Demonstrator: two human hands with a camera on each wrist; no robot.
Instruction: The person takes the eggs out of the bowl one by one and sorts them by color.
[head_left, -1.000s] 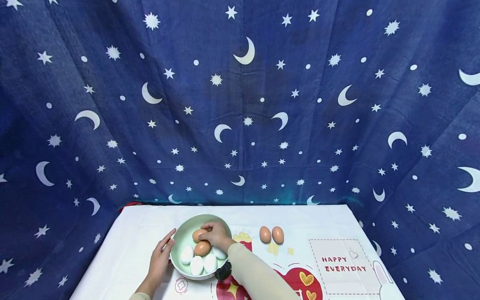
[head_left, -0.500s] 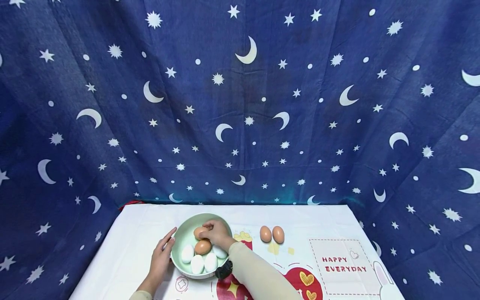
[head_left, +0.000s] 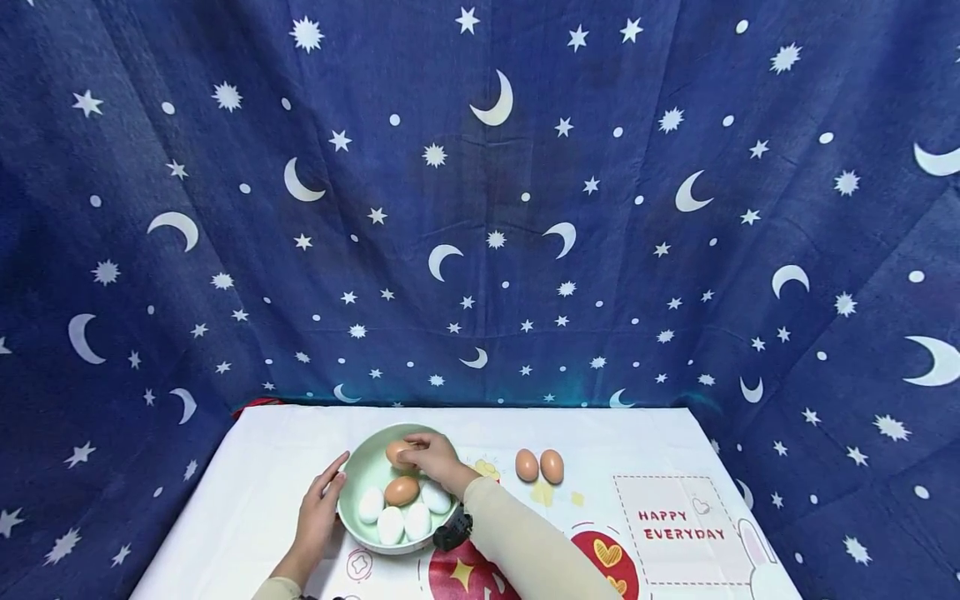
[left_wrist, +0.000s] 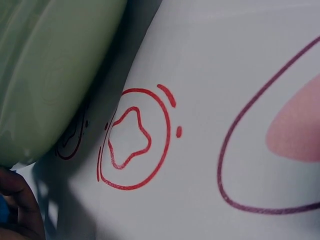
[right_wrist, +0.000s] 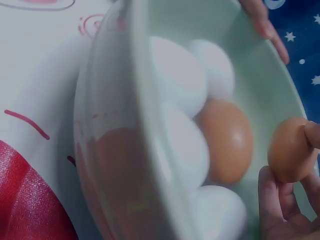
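A pale green bowl stands at the left of the table with several white eggs and a brown egg lying in it. Over the far part of the bowl, my right hand pinches another brown egg between thumb and fingers. The right wrist view shows this held egg apart from the brown one in the bowl. My left hand rests against the bowl's left side, fingers fairly straight along the rim. The left wrist view catches only a little of that hand below the bowl wall.
Two brown eggs lie side by side on the white printed tablecloth, right of the bowl. A dark wrist device on my right arm overlaps the bowl's near right rim. A blue star-patterned curtain hangs behind the table.
My right hand has moved the held egg slightly up and away from the brown egg lying in the bowl, opening a gap between them. My left hand stays at the bowl's side.
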